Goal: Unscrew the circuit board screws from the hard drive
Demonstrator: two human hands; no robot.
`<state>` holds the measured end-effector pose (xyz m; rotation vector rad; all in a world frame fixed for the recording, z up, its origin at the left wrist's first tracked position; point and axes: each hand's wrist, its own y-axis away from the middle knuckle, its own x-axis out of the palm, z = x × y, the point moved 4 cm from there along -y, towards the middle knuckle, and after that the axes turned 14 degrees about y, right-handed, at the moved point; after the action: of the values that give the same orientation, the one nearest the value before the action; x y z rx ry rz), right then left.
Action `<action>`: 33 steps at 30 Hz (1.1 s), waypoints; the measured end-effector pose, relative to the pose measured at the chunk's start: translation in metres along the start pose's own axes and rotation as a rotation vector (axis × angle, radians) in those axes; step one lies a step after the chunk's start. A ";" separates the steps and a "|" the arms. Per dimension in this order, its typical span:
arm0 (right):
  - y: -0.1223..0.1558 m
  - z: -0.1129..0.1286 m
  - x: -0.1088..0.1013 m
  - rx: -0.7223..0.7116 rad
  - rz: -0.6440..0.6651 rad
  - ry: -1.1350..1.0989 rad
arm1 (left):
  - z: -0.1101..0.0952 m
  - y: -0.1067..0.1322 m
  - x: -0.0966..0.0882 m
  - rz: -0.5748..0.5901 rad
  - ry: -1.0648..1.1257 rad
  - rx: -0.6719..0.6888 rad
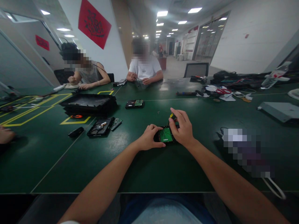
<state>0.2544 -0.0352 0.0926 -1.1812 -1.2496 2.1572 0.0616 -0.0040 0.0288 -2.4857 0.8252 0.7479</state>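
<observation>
A hard drive [166, 135] lies on the green table in front of me, its green circuit board facing up. My left hand [150, 138] grips its left side, thumb along the near edge and fingers along the far one. A small screwdriver [171, 115] with a yellow and dark handle is pinched in my right hand [184, 127], held upright over the drive's far side. Whether its tip touches a screw is too small to tell. Tiny screws [158, 112] lie on the table just beyond the drive.
Left are black trays [90, 104], an opened drive casing [101, 127], a loose circuit board [116, 123] and a dark object [76, 132]. Another drive [135, 104] lies ahead. Right are a blurred-out device [247, 152] and a grey box [280, 111]. Two people sit opposite; another hand [6, 136] shows far left.
</observation>
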 end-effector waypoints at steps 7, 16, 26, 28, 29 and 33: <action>0.002 -0.006 0.003 0.033 -0.015 -0.011 | 0.001 0.000 0.000 0.006 -0.002 -0.004; 0.001 -0.005 0.004 0.020 0.012 -0.042 | 0.000 0.000 0.000 -0.001 -0.002 -0.001; 0.001 -0.003 0.000 0.021 -0.057 -0.001 | 0.000 0.000 0.001 0.002 -0.011 0.005; 0.000 -0.004 0.000 0.025 -0.054 -0.001 | 0.000 0.000 0.001 -0.001 -0.004 0.002; 0.000 -0.004 0.000 0.026 -0.053 -0.002 | 0.000 0.000 0.000 0.000 -0.001 0.001; -0.001 -0.004 0.000 0.026 -0.036 -0.008 | 0.000 0.000 0.000 0.003 0.006 -0.002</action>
<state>0.2576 -0.0332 0.0925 -1.1322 -1.2329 2.1481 0.0618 -0.0039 0.0287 -2.4899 0.8311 0.7434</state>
